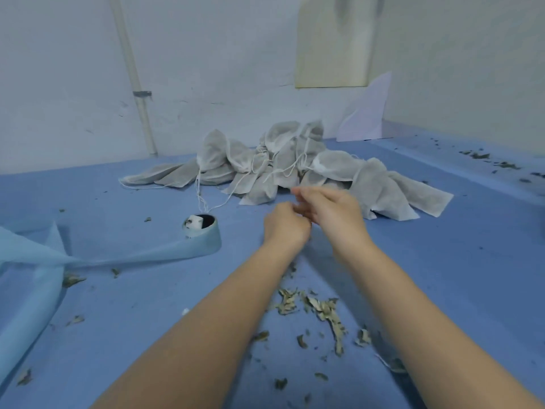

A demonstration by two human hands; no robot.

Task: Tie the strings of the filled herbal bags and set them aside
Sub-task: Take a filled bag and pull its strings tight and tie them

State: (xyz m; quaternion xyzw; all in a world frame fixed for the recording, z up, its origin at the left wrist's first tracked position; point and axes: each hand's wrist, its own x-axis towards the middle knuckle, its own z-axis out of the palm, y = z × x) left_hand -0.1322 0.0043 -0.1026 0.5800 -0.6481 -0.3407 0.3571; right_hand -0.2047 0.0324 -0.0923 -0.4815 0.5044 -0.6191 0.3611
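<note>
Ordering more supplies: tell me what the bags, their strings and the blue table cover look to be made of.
Bags: thin grey-white non-woven fabric, it seems; matte, slightly see-through, softly creased.
Strings: thin white cord, probably cotton; limp and matte.
Table cover: blue non-woven sheet, likely; matte, and a loose strip of it curls up.

Grey-white bags (pixel 283 163), white strings (pixel 203 190); blue cloth (pixel 442 261); leaf scraps (pixel 321 308) seemingly tan-green.
</note>
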